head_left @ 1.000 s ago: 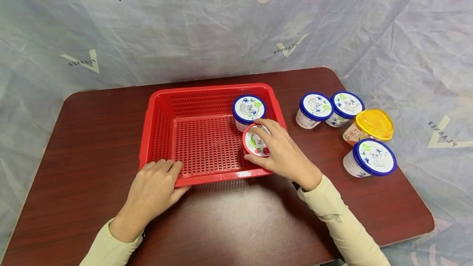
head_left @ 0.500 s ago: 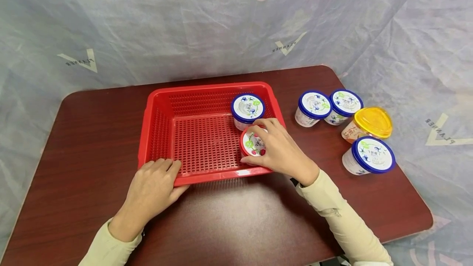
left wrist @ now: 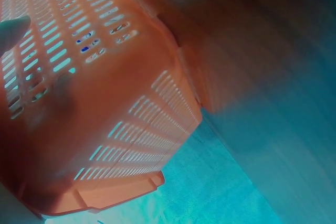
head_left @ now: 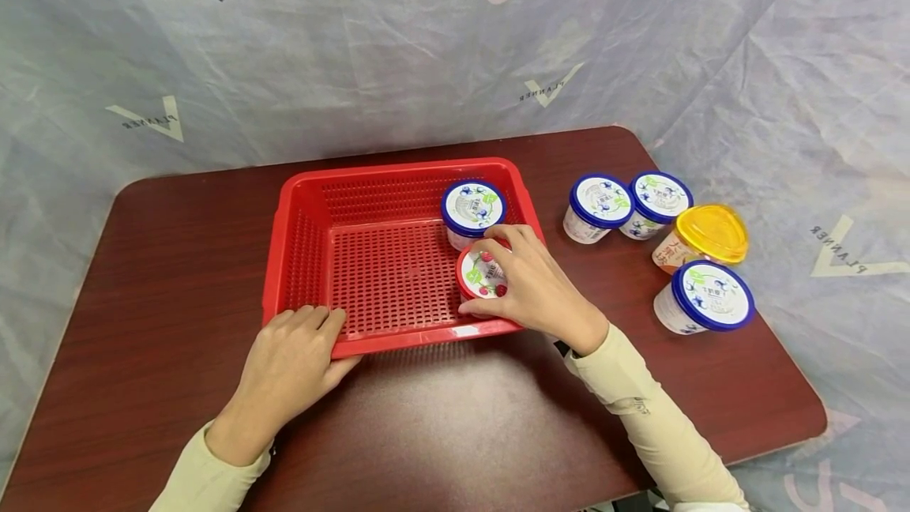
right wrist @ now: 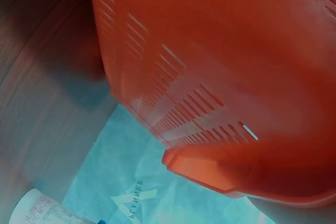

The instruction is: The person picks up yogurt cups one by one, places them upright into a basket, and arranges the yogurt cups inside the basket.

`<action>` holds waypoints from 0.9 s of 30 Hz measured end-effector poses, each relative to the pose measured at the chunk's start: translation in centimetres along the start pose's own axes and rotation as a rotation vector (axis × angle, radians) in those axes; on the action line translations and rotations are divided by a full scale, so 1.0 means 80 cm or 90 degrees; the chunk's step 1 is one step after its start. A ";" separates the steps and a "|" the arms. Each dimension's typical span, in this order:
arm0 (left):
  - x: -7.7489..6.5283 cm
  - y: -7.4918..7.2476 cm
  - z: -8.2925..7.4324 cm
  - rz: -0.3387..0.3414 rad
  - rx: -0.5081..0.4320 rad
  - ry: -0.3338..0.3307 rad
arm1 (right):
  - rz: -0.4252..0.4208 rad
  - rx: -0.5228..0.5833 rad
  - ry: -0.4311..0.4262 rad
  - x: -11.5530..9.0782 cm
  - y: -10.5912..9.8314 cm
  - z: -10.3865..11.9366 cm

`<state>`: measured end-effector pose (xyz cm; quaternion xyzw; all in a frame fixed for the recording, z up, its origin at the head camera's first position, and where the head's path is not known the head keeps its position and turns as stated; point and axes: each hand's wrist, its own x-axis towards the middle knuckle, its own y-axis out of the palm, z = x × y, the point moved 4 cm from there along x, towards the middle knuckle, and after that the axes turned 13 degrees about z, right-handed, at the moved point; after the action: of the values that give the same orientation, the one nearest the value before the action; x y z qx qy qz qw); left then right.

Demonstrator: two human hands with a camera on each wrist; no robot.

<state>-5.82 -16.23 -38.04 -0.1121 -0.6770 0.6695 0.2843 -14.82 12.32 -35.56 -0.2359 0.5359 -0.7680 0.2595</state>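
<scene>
My left hand (head_left: 290,362) grips the near left corner of a red plastic basket (head_left: 405,340), fingers over the rim and thumb beneath it. In the left wrist view, a thumb tip (left wrist: 14,31) shows against the basket's slotted wall. At the basket's near right corner, my right hand (head_left: 536,283) holds a tub with a red lid (head_left: 478,275), thumb at the near side and fingers over the far edge. The hand covers the lid's right part. Right behind it, inside the basket, stands a blue-lidded tub (head_left: 473,208). The right wrist view mostly shows the basket's outer wall (right wrist: 210,51).
Right of the basket on the brown table (head_left: 171,259) stand blue-lidded tubs: one nearer the basket (head_left: 601,202), a second beside it (head_left: 661,196) and a third in front (head_left: 713,296). Between these is a yellow-lidded tub (head_left: 711,235). A grey sheet (head_left: 426,46) hangs behind.
The red-lidded tub has turned slightly under my right hand, its printed berries shifting round. My left hand keeps its grip on the basket. The whole view has drifted a little.
</scene>
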 end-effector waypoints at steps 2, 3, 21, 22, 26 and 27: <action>0.000 0.000 0.000 0.003 0.001 -0.001 | -0.001 -0.001 -0.002 0.000 0.000 0.000; 0.000 0.001 0.000 0.004 0.001 -0.001 | -0.001 0.000 -0.003 0.000 0.000 0.000; 0.002 0.000 -0.001 -0.002 0.000 0.002 | -0.100 -0.022 -0.026 -0.032 -0.007 0.000; 0.002 0.000 -0.001 -0.002 0.000 0.002 | -0.098 -0.022 -0.024 -0.035 -0.007 -0.001; 0.001 0.000 -0.001 0.000 0.000 0.000 | -0.101 -0.010 -0.018 -0.043 -0.007 -0.001; 0.001 0.000 -0.001 0.001 0.000 0.000 | -0.104 -0.005 -0.016 -0.046 -0.007 -0.001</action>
<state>-5.86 -16.13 -38.00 -0.1124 -0.6771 0.6697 0.2836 -12.21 14.92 -35.40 -0.2898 0.5144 -0.7814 0.2019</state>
